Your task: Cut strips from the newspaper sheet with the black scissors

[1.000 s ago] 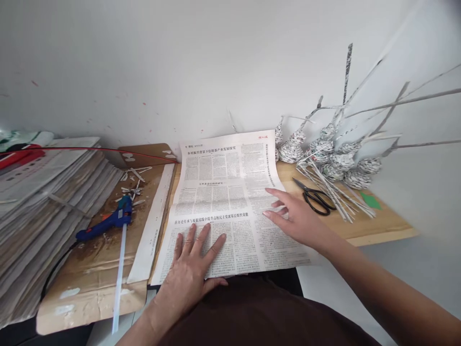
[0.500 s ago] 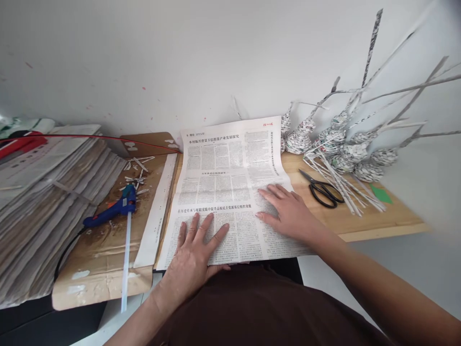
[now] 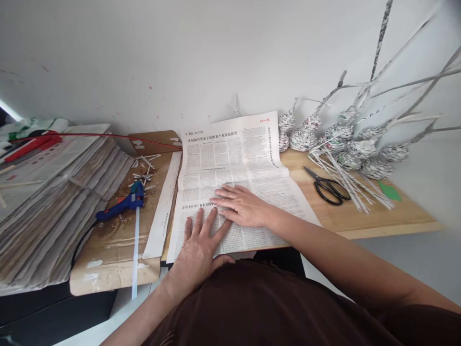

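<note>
A newspaper sheet point(image 3: 230, 158) lies on the wooden table, with its far end propped up against the wall. My left hand point(image 3: 198, 250) rests on the sheet's near left part, fingers spread, the thumb at the near edge. My right hand point(image 3: 241, 204) lies flat over the middle of the sheet, fingers stretched to the left, just above my left hand's fingertips. Both hands press on the paper and neither grips anything. To the right of the sheet lie black-handled scissors point(image 3: 327, 188).
Left of the sheet, a blue glue gun point(image 3: 124, 204) with a long glue stick sits on cardboard point(image 3: 118, 262), beside a tall newspaper stack point(image 3: 61, 206). On the right are paper sticks point(image 3: 345, 180), a green paper piece point(image 3: 389, 191) and several woven paper gourds point(image 3: 304, 129) with long stalks.
My right hand has slid left across the newspaper, from its right side to the middle, close to my left hand. My left hand stays at about the same place on the sheet.
</note>
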Demonstrator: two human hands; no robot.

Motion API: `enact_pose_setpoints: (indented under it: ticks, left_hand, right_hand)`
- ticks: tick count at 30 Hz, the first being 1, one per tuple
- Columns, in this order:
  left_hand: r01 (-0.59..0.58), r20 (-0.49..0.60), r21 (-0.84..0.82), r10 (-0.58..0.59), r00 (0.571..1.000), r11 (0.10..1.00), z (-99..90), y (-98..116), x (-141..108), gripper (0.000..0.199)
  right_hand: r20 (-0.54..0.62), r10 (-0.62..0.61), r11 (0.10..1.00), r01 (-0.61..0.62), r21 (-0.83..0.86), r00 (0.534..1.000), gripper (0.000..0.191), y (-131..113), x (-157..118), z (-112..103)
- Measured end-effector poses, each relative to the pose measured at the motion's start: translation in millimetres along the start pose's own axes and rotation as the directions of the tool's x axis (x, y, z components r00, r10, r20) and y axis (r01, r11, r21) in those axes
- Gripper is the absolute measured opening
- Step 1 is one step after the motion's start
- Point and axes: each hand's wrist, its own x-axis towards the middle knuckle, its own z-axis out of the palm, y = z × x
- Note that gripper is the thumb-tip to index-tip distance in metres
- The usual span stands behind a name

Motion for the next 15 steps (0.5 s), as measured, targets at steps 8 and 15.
enact_pose_setpoints:
  ticks: [8, 15]
  left_hand:
    - [-0.01, 0.016, -0.062, 0.011, 1.0, 0.998, -7.0, -3.5, -2.0, 0.082]
    - [-0.022, 0.012, -0.04, 0.022, 1.0, 0.999, -7.9, -3.3, -2.0, 0.085]
  right_hand:
    - [-0.189, 0.417, 0.894, -0.438, -0.091, 0.889, 0.063, 49.9, -90.4, -12.9]
    - [-0.342, 0.399, 0.892, -0.447, -0.073, 0.851, 0.053, 22.6, -148.0, -8.5]
